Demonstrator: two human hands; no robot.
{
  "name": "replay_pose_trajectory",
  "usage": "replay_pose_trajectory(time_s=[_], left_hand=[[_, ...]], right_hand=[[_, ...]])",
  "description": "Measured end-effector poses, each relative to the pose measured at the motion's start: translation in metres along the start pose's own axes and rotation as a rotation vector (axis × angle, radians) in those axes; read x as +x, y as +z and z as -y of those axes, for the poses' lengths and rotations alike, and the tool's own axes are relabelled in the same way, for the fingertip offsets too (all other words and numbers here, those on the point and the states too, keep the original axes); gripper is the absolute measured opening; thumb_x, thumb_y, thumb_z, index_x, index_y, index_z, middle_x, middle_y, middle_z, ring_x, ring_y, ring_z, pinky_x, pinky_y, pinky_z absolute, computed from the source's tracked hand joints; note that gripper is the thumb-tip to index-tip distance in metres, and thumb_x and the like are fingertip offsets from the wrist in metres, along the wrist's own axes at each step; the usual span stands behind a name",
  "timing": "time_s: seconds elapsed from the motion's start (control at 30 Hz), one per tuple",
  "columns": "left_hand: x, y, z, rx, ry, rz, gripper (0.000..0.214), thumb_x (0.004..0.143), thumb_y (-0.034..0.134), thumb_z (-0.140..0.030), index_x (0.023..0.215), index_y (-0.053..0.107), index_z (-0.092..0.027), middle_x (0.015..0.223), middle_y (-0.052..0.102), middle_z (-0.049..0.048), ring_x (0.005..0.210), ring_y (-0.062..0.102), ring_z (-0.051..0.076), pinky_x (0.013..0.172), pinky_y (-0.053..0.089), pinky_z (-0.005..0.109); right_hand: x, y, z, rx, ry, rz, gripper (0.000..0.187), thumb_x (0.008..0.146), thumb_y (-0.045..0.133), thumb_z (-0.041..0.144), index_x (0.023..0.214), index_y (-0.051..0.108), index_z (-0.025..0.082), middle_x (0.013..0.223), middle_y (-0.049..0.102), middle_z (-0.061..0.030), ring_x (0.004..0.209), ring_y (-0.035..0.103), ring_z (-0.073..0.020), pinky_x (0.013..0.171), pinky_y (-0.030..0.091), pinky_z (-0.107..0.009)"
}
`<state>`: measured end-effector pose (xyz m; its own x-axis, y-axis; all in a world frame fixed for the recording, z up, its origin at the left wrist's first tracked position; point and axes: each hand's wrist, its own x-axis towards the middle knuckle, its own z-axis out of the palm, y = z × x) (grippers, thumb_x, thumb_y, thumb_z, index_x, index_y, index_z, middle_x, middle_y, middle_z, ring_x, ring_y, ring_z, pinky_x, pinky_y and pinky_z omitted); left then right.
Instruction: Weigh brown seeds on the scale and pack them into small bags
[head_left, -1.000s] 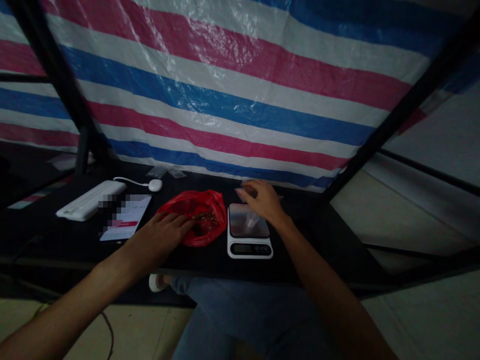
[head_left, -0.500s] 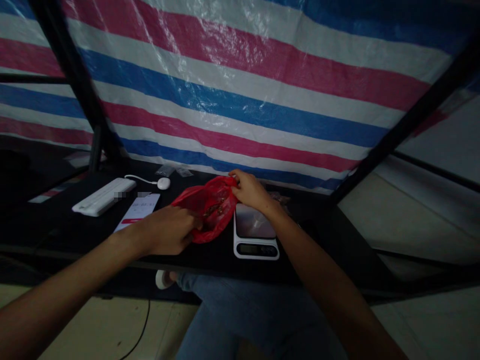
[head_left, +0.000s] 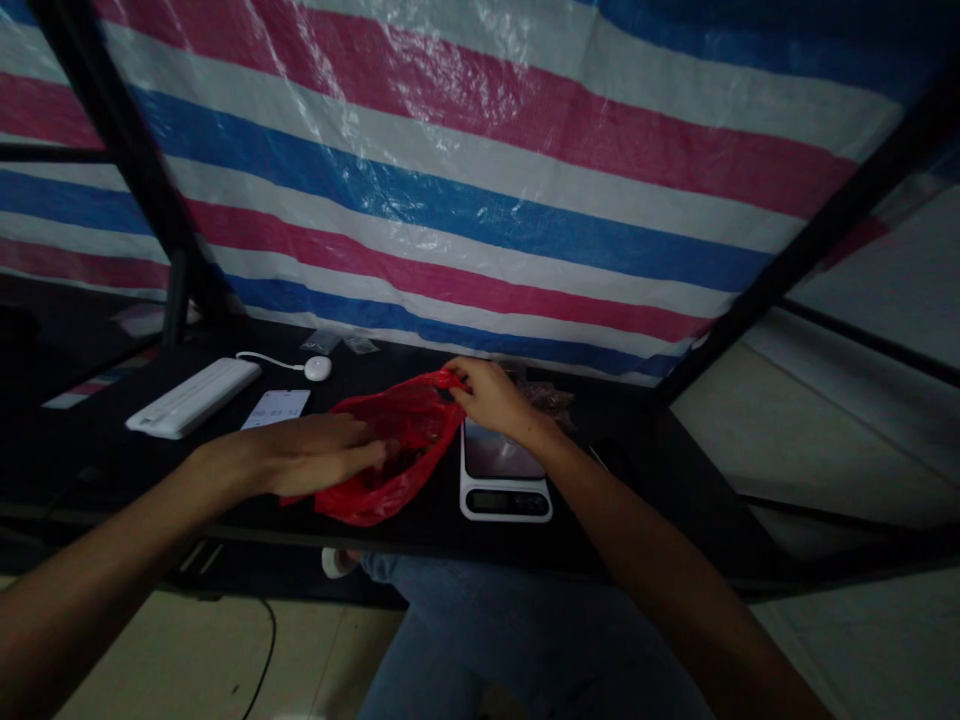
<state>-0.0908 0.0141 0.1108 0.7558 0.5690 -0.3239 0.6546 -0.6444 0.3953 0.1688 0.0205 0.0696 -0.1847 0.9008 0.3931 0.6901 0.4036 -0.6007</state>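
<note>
Counts: 1 red plastic bag (head_left: 375, 502), 1 white scale (head_left: 506, 504), 1 phone (head_left: 283, 407), 1 long white box (head_left: 195, 398), 1 round white puck (head_left: 318, 368) w/ cable, 2 small clear packets (head_left: 321, 341), 1 brownish plastic bundle (head_left: 549, 400). All on black table (head_left: 435, 512); striped sheet (head_left: 480, 225) behind.

Text: phone showed a row of digits, too blurred to read; scale display dark, no legible no.; no brand readable.

Pose: R hand (head_left: 491, 395) was over scale's far L part, thumb + fingers closed in a pinch on red bag's far R corner. L hand (head_left: 304, 452) lay palm down over bag's near L side, fingers reaching into the mouth, tips hidden; grip & opening couldn't tell. Bag sat mouth open, btwn phone & scale. Both forearms came in from bottom corners.
</note>
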Motion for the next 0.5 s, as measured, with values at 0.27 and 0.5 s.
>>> replay_pose_trajectory(time_s=[0.27,0.5], left_hand=[[0.049,0.027,-0.002,0.05,0.251,-0.112,0.049,0.084,0.064,-0.029,0.131,0.067,-0.018,0.136,0.067,0.0144,0.122,0.065,0.032,0.107,0.05,0.041],[0.077,0.05,0.006,0.129,0.075,-0.11,0.084,0.083,0.065,-0.046,0.157,0.043,-0.016,0.162,0.04,0.0233,0.146,0.043,0.042,0.118,0.038,0.055]], right_hand=[[-0.019,-0.036,-0.012,0.464,0.12,-0.011,0.042,0.079,0.081,0.031,0.118,0.069,0.021,0.125,0.071,-0.0097,0.097,0.071,-0.0187,0.086,0.06,-0.035],[-0.067,-0.096,-0.09,-0.017,0.301,-0.315,0.024,0.085,0.066,0.02,0.106,0.075,0.017,0.11,0.078,-0.011,0.102,0.072,-0.0249,0.099,0.055,-0.045]])
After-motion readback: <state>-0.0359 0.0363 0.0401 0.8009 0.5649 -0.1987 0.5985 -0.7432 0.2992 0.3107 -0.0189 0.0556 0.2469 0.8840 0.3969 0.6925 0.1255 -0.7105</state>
